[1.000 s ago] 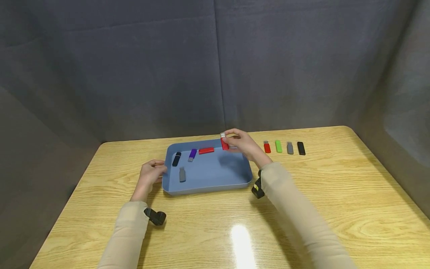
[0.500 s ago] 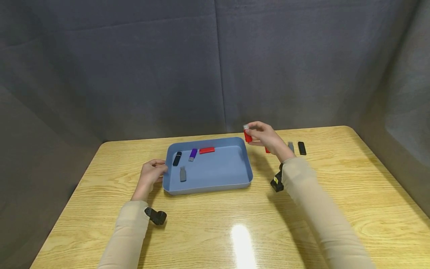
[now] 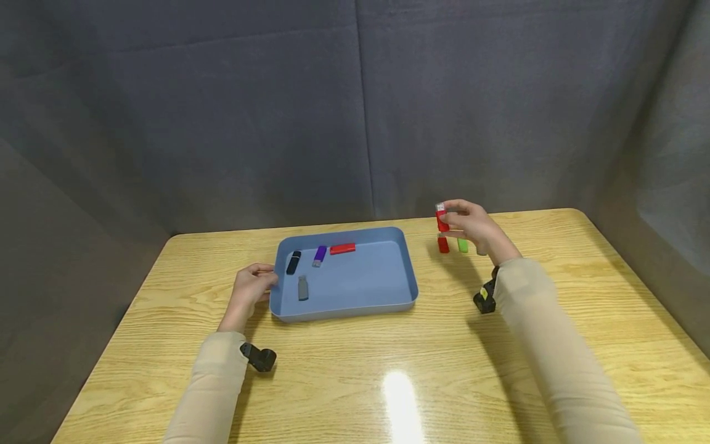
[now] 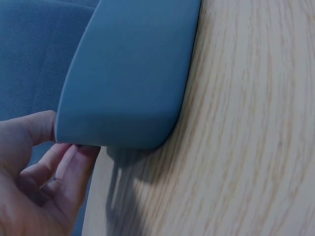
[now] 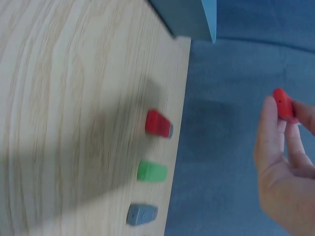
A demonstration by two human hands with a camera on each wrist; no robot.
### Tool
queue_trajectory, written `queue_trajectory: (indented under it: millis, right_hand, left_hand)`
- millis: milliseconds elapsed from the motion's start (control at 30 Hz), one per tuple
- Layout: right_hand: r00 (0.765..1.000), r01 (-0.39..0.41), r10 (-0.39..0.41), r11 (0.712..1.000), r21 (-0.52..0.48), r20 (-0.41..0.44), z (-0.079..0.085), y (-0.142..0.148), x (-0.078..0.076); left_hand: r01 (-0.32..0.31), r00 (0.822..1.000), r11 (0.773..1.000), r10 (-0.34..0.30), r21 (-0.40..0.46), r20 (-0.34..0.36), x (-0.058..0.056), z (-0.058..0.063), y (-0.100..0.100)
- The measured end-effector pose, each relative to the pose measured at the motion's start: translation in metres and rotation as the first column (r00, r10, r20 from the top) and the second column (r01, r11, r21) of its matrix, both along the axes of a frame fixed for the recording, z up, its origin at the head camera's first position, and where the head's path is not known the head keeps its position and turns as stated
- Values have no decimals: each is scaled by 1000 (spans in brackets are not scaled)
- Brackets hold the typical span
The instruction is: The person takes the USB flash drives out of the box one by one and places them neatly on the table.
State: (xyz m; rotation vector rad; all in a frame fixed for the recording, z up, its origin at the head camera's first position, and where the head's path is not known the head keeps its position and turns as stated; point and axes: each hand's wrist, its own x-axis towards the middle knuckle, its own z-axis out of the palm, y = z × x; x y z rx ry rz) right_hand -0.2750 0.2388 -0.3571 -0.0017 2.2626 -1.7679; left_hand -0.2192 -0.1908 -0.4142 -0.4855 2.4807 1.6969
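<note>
My right hand (image 3: pixel 471 223) pinches a red USB stick (image 3: pixel 441 221), metal plug upward, above the table right of the tray. In the right wrist view the same red USB stick (image 5: pixel 283 104) sits between thumb and fingertips. Below it on the table lie another red USB stick (image 3: pixel 443 244), a green one (image 5: pixel 152 171) and a grey one (image 5: pixel 141 214). My left hand (image 3: pixel 252 287) grips the left wall of a blue tray (image 3: pixel 346 312), thumb at the rim. Inside the tray are a black USB stick (image 3: pixel 294 263), a purple one (image 3: pixel 319 256), a red one (image 3: pixel 342 248) and a grey one (image 3: pixel 302 288).
The wooden table (image 3: pixel 338 376) carries everything and ends at a dark grey curtain (image 3: pixel 277 135) at the back. Curtain also hangs on both sides. In the head view my right hand partly covers the row of USB sticks.
My right hand has carried the red USB stick rightward, from over the tray to above the USB sticks on the table. The left hand stays at the tray's left side.
</note>
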Motion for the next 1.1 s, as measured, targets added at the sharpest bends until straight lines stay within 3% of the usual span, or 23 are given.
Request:
queue_trajectory:
  millis: [400, 633, 1100]
  right_hand:
    - [998, 40, -42, 998, 51, 40, -10, 41, 2]
    - [993, 115, -116, 992, 45, 25, -14, 56, 6]
    - [968, 249, -247, 967, -61, 43, -20, 85, 10]
  left_hand:
    - [-17, 999, 1000, 17, -6, 35, -2, -1, 1]
    - [-24, 999, 1000, 24, -7, 29, -2, 0, 1]
    - [-9, 1000, 1000, 9, -2, 13, -1, -1, 0]
